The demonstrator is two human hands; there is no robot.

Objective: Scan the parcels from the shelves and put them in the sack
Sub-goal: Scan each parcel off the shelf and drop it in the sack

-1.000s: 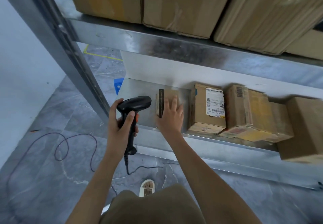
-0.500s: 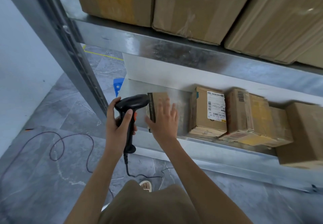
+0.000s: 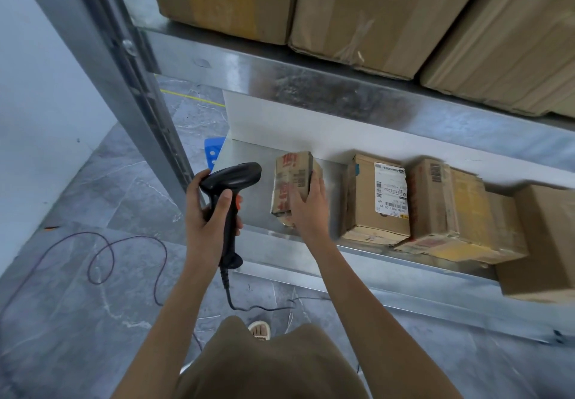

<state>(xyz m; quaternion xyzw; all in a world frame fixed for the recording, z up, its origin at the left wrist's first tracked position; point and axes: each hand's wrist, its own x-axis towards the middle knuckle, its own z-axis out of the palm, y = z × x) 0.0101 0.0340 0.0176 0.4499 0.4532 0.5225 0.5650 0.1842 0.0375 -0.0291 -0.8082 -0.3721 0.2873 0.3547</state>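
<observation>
My left hand (image 3: 208,221) grips a black corded barcode scanner (image 3: 231,199), its head pointing right at a small cardboard parcel (image 3: 290,185) with red print and a barcode. My right hand (image 3: 309,210) holds that parcel from its right side, tilted up over the left end of the lower metal shelf (image 3: 311,257). More cardboard parcels stand on the same shelf to the right: one with a white label (image 3: 375,199), then a taped one (image 3: 451,212). No sack is in view.
Large cartons (image 3: 373,9) fill the upper shelf. A grey steel upright (image 3: 124,87) stands at the left. The scanner's cable (image 3: 124,258) loops over the grey tiled floor. A brown box (image 3: 544,243) juts out at the right edge. A blue object (image 3: 213,151) lies behind the shelf.
My right hand has turned the small parcel up off the shelf, so its printed face and barcode now show toward the scanner. My left hand with the scanner stayed beside it.
</observation>
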